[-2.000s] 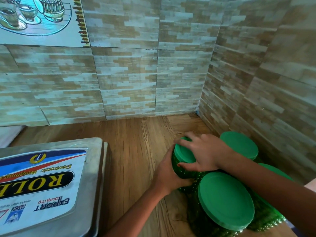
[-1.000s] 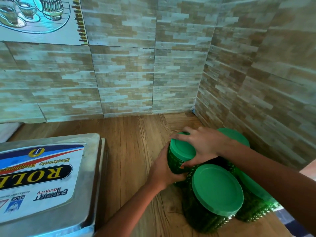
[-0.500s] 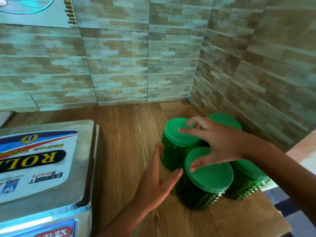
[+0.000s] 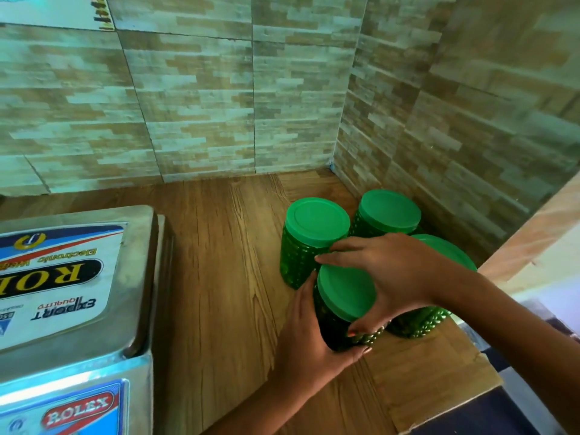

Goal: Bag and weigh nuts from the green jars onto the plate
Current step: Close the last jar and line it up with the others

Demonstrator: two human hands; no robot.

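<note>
Several green studded jars with green lids stand in the right corner of the wooden counter. The nearest jar is held by both hands. My left hand wraps round its body from the left and below. My right hand grips its lid from above and the right, thumb at the near rim, fingers over the far rim. A second jar stands just behind it to the left, a third at the back by the wall. A fourth is mostly hidden under my right wrist.
An electronic weighing scale with a steel platter and a printed label fills the left side. Tiled walls close the back and right. The wooden counter lies bare between scale and jars; its edge runs at lower right.
Both hands left the rear-left jar and moved to the nearest jar. The left hand went from open beside it to wrapped round its body; the right hand now grips its lid.
</note>
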